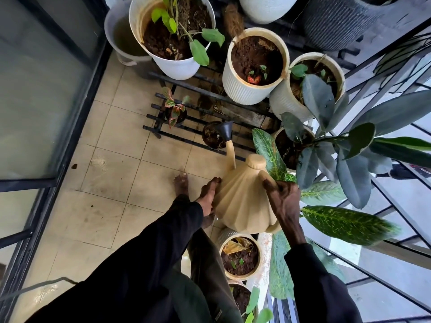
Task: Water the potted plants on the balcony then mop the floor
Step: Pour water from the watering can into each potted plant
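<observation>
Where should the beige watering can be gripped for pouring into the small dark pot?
Grip the watering can by its looped handle, coming from the side opposite the spout. It arcs top to base, so fingers curl round it, as the right hand does. Its ribbed body is wide and tapered, poor for clasping; the left hand only steadies its flank.
</observation>
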